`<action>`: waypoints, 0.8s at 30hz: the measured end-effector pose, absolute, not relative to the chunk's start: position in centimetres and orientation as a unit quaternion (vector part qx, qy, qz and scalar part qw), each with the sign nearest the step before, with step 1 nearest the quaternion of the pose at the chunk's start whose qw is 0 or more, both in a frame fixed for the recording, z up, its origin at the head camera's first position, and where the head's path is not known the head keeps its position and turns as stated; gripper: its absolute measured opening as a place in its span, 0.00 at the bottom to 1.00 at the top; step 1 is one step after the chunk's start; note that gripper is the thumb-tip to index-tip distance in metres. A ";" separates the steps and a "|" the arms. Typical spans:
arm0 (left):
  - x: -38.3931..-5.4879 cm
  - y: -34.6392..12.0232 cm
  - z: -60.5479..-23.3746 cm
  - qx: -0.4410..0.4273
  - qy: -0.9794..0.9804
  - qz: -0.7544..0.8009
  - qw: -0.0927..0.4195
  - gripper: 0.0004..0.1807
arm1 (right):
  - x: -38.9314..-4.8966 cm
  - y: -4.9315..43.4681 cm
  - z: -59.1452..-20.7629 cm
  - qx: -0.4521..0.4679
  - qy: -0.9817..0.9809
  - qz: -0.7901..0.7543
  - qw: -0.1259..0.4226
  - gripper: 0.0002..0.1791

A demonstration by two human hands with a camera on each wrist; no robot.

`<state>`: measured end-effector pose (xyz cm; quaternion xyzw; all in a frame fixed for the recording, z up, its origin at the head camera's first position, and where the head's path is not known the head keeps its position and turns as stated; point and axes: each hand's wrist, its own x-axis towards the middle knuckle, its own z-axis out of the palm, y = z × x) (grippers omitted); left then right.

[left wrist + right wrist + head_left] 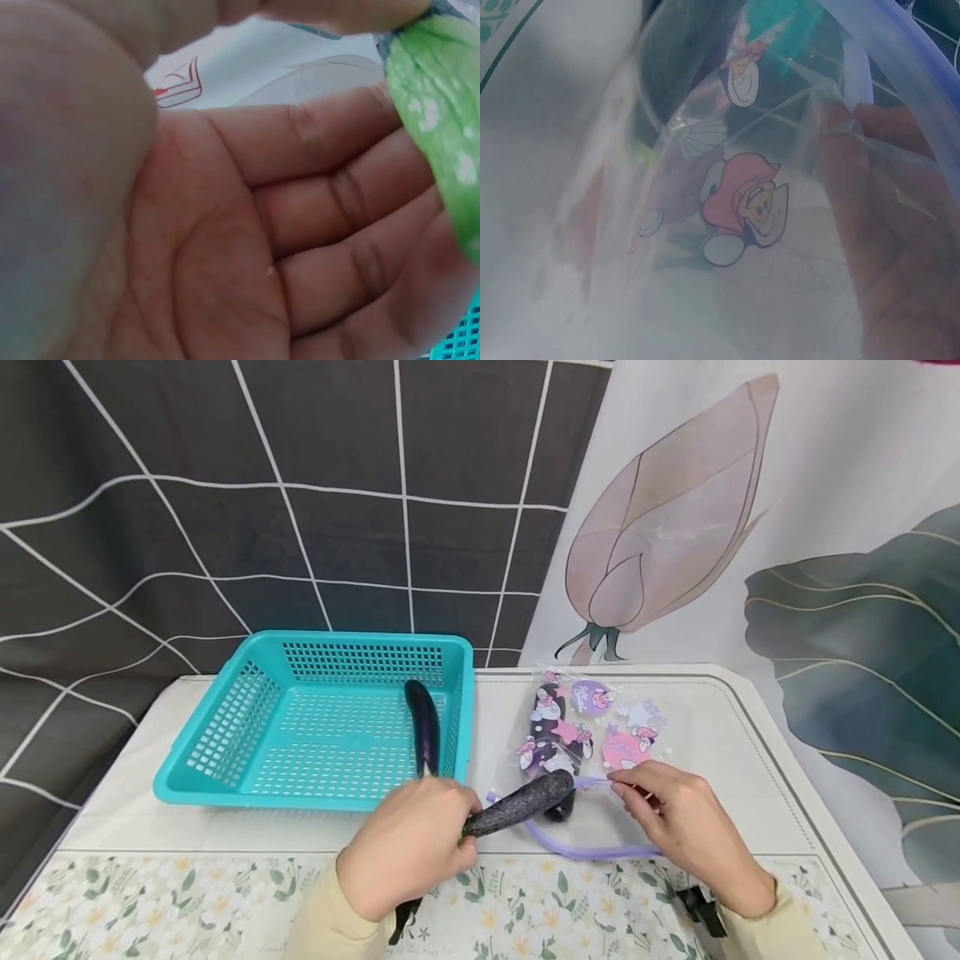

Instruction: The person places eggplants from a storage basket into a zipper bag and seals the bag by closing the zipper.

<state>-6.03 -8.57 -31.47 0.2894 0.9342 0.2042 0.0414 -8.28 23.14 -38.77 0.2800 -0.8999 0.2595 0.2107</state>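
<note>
White tabletop: left hand gripped a dark elongated vegetable; right hand, three o'clock, seemingly pinched purple-rimmed plastic bag, best spread wide.

The person's left hand and right hand are bare. The left sleeve and right sleeve match: long, plain, a pale creamy yellow, each ending near the wrist. Just beside the left sleeve's end, a narrow black piece shows under the wrist, mostly hidden. By the right sleeve's end sits a chunkier black block, angular in outline; its finer details are too small to tell. Up close, the left palm has several curved creases, and short lines cross the finger joints.
</note>
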 end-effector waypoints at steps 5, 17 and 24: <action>-6.1 -8.2 -31.6 0.298 0.931 0.202 0.053 0.03 | -8.2 23.2 -38.8 0.272 -0.903 0.257 0.209 0.13; -5.9 -8.0 -31.8 0.312 0.926 0.204 0.055 0.04 | -8.2 23.2 -38.8 0.264 -0.907 0.253 0.210 0.12; -5.8 -7.7 -31.9 0.324 0.921 0.204 0.066 0.05 | -8.3 23.2 -38.8 0.267 -0.906 0.255 0.209 0.12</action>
